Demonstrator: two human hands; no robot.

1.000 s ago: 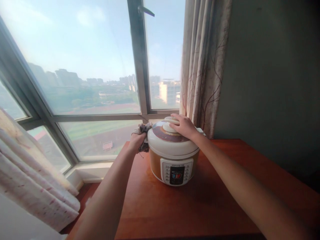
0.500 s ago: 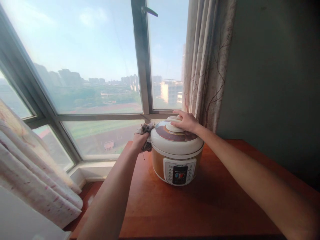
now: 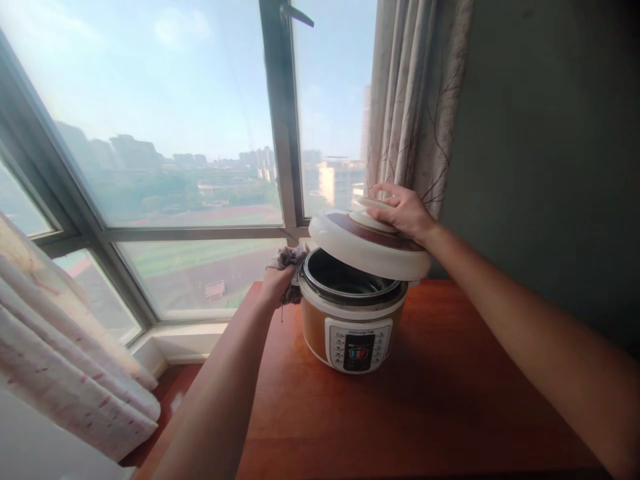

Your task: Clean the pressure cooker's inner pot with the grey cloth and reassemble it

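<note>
A white and tan electric pressure cooker [image 3: 315, 327] stands on the wooden table, its control panel [image 3: 359, 345] facing me. My right hand [image 3: 404, 212] grips the knob of the lid [image 3: 370, 250], which is raised and tilted down to the right above the pot. Below it the dark inner pot [image 3: 345, 277] shows; what lies deep inside is partly hidden. At the cooker's left side, my left hand [image 3: 280, 283] is closed around a crumpled grey-brown rag [image 3: 291, 257], which touches the cooker's edge there.
The reddish-brown table [image 3: 450, 413] carries the cooker near its far end. Behind stands a large window [image 3: 195, 133] with a grey frame. Curtains hang at the left [image 3: 70, 373] and right [image 3: 415, 100], and a dark wall [image 3: 540, 133] rises at the right.
My right hand has lifted the lid off the cooker, up and to the right, uncovering the inner pot. The left hand with the rag stays at the cooker's side.
</note>
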